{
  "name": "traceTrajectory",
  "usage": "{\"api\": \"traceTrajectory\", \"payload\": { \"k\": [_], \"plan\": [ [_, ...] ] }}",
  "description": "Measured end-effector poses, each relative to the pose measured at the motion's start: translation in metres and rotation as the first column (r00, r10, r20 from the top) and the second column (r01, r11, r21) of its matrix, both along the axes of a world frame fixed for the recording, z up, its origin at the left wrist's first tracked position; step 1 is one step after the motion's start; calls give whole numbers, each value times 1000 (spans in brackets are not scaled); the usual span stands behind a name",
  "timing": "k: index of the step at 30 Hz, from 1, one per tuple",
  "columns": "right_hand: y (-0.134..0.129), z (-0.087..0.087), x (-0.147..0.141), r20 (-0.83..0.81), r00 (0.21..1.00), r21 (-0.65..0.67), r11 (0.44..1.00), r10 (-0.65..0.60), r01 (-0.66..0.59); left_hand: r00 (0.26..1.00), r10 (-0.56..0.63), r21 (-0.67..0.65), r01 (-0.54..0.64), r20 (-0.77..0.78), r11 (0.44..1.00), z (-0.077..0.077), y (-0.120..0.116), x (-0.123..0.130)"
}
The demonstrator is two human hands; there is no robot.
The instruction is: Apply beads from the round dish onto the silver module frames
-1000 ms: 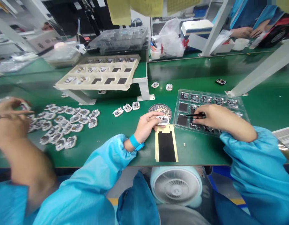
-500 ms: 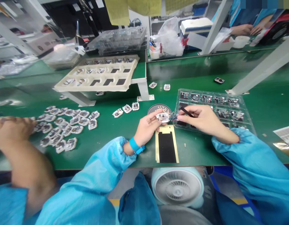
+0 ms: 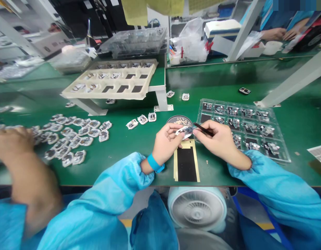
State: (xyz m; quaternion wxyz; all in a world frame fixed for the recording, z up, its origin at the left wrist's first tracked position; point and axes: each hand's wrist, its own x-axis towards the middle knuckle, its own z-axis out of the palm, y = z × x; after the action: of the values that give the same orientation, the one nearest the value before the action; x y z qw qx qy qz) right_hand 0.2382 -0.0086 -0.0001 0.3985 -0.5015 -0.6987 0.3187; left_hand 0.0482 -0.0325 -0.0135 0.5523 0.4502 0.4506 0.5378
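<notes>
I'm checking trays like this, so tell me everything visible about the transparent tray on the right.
The transparent tray, apparently plastic, lies flat on the green bench, slightly askew. It is shallow and rectangular, divided into compartments in three rows. Many hold small silvery and dark parts; the leftmost in the middle row shows a dark pad. The right hand hides much of its near left part; whether they touch cannot be told.
</notes>
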Motion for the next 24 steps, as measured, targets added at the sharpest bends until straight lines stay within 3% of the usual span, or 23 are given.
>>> {"api": "traceTrajectory", "payload": {
  "k": [24],
  "plan": [
    [0, -11, -15, -358, 932, -279, 959, -56, -50, 995, 69, 20, -71, 71, 997, -3, 0, 3]
  ]
}}
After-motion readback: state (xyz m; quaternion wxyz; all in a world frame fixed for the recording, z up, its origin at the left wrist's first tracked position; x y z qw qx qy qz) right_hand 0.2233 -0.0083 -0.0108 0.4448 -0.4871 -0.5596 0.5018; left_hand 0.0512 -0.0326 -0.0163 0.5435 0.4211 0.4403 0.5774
